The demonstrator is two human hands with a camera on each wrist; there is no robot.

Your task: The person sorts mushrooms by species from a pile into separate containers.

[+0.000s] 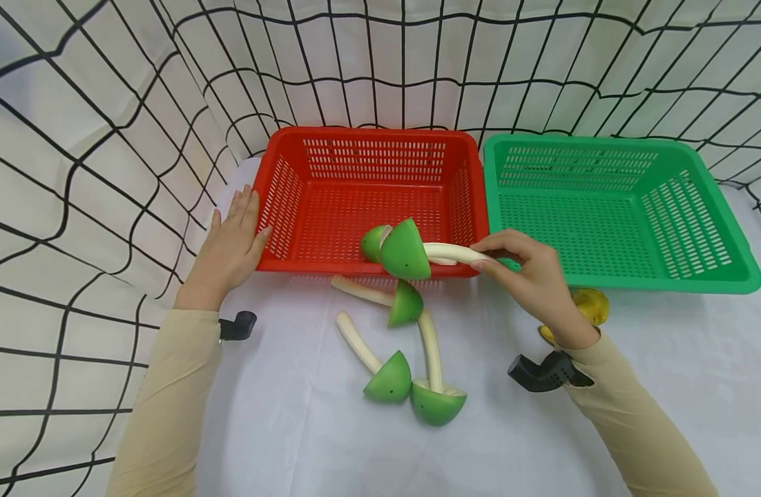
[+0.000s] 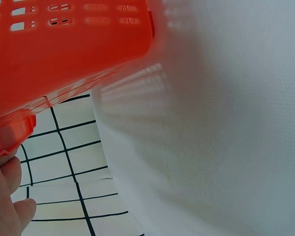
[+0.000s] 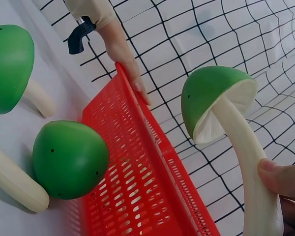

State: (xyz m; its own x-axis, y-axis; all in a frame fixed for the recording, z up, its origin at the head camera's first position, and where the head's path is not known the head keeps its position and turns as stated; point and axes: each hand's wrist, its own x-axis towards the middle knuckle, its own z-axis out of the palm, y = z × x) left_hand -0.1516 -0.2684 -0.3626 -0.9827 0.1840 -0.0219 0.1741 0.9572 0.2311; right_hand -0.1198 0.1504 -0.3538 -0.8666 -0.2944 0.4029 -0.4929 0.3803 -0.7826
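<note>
My right hand (image 1: 530, 273) pinches the pale stem of a green-capped toy mushroom (image 1: 407, 254) between thumb and fingers. Its cap hangs over the front rim of the red basket (image 1: 374, 134), as the right wrist view also shows from below. Another green mushroom (image 1: 371, 243) lies inside that basket, partly hidden behind the held one. With fingers extended, my left hand (image 1: 231, 245) rests against the basket's left rim. Three mushrooms lie on the white cloth in front: an upper one (image 1: 407, 304), a lower left one (image 1: 389, 379) and a lower right one (image 1: 438, 404).
A green basket (image 1: 623, 281) stands right of the red one. Partly hidden by my right wrist, a yellow object (image 1: 590, 306) lies before it. White panels with a black grid (image 1: 405, 62) rise behind and to the left.
</note>
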